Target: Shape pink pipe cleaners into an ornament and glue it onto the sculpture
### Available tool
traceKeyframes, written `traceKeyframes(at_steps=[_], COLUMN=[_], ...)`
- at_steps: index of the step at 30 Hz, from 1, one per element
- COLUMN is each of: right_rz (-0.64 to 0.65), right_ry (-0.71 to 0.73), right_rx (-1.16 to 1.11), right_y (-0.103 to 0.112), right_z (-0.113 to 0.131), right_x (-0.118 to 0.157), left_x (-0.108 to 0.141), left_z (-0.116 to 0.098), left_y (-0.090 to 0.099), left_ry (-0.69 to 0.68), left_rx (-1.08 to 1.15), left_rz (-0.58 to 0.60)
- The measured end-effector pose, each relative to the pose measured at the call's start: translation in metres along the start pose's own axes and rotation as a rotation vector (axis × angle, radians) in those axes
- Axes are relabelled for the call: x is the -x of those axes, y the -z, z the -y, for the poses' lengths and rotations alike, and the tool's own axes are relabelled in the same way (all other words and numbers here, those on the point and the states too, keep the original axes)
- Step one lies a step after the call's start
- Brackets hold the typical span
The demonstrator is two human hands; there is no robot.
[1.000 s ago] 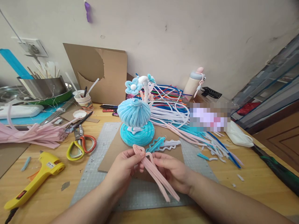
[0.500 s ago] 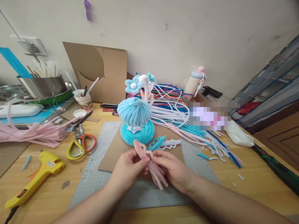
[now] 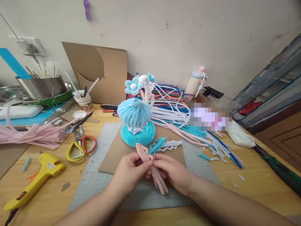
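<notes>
Both hands meet over the grey cutting mat (image 3: 94, 175), pinching a bundle of pink pipe cleaners (image 3: 158, 179). My left hand (image 3: 133, 169) grips the bundle's middle, with a folded loop sticking up above the fingers. My right hand (image 3: 172, 171) is closed on the same bundle from the right, its fingertips near my left thumb. Just beyond stands a light-blue ribbed lamp shape (image 3: 134, 113) on a round turquoise base (image 3: 137, 135), with a blue flower (image 3: 133, 87) on its white stem. Turquoise and white wavy pieces (image 3: 157, 145) lie on the cardboard sheet (image 3: 113, 157).
On the left are a yellow glue gun (image 3: 47, 166), scissors (image 3: 81, 144) and pink pipe cleaners (image 3: 35, 135). Many coloured pipe cleaners (image 3: 174, 113) lie behind on the right, near a bottle (image 3: 194, 83). A paper cup (image 3: 83, 100) stands at the back left.
My fingertips have drawn closer together on the pink bundle, and its upper loop looks narrower. The right fingers have shifted slightly left and down. The view has moved very slightly.
</notes>
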State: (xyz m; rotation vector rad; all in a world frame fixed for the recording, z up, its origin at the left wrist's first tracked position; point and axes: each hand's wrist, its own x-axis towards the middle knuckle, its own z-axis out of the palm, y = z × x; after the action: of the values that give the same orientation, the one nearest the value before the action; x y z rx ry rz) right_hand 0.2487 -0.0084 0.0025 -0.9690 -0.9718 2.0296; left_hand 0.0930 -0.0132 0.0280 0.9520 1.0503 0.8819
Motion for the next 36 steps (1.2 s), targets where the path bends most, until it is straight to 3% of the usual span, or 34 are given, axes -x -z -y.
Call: traceKeyframes(at_steps=[14,36], right_rz=[-0.005,0.065], right_ry=[-0.017,-0.030], right_rx=[-0.048,0.046], right_y=[-0.005,-0.007], right_z=[0.010,0.006], right_x=[0.004,0.003], left_x=[0.001,-0.001], left_z=[-0.006,0.005], left_y=[0.000,0.001], left_ry=[-0.042,-0.020], left_rx=[-0.028,-0.008], left_rz=[0.012,0.043])
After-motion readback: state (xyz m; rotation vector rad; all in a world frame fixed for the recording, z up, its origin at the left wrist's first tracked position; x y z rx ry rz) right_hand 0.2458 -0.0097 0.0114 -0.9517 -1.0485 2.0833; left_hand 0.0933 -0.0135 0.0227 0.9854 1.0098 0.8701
